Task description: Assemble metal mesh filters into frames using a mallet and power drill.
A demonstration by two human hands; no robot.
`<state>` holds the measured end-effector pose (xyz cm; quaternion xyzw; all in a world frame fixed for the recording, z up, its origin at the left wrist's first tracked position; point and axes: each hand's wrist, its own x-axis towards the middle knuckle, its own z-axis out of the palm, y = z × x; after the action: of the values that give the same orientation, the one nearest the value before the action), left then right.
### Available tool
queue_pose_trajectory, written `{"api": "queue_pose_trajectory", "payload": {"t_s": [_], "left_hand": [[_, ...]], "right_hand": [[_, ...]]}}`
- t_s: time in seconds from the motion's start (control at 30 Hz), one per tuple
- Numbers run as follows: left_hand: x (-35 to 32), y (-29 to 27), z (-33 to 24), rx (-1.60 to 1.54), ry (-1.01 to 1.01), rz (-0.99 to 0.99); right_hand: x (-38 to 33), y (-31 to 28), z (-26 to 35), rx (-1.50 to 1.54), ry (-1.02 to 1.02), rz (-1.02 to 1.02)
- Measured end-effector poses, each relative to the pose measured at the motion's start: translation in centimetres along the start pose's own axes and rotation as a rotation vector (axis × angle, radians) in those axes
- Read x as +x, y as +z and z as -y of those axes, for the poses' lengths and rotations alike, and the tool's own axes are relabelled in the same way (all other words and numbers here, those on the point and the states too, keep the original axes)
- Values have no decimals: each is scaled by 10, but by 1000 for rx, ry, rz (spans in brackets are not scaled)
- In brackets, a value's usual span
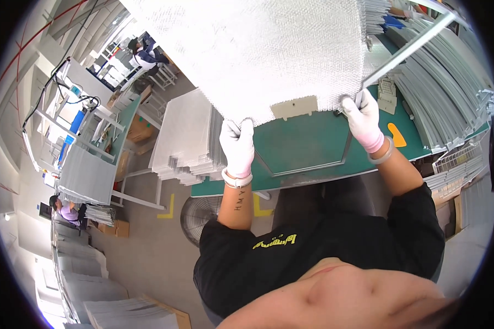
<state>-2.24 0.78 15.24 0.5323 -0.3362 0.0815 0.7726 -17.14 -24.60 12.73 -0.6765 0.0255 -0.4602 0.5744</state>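
A large silver-white mesh sheet [258, 55] is tilted up over the table, its near edge toward me. My left hand [238, 147], in a white glove, pinches the sheet's near left corner, thumb on top. With the same kind of glove, my right hand [363, 119] grips the near right corner. The lower end of a metal bar [409, 52] meets my right hand; I cannot tell if it is held too. A beige plate [295, 108] shows at the sheet's near edge. Below it, a thin metal frame [307, 169] lies on the green table [230, 189], partly hidden by the sheet.
Stacked mesh panels [184, 131] stand left of the table; curved rows of grey strips [444, 82] are on the right. A yellow scraper [396, 135] lies beside my right wrist. A floor fan [199, 219] stands below. Other people [145, 56] work at the far left.
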Motion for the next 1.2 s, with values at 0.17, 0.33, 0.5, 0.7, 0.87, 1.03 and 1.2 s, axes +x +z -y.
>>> {"api": "queue_pose_trajectory", "payload": {"t_s": [0.17,0.33,0.5,0.7,0.87,1.03,1.2], "left_hand": [[-44,-27,69,94,-149,71],[-62,-50,75,126,-355,195],[6,-12,-14,-131,-104,154],[15,-3,-13,121,85,29],[0,-13,-8,92,40,105],[-24,0,-12,87,93,-143],[-35,-11,-6,147,-1,-75]], "right_hand": [[-39,-5,-28,-179,-7,124],[-52,-28,-24,-271,116,360],[13,-17,36,119,35,168],[7,22,50,-159,-98,-187],[2,7,46,64,48,-116],[-24,-3,34,37,17,-1],[-28,-10,20,198,25,73]]}}
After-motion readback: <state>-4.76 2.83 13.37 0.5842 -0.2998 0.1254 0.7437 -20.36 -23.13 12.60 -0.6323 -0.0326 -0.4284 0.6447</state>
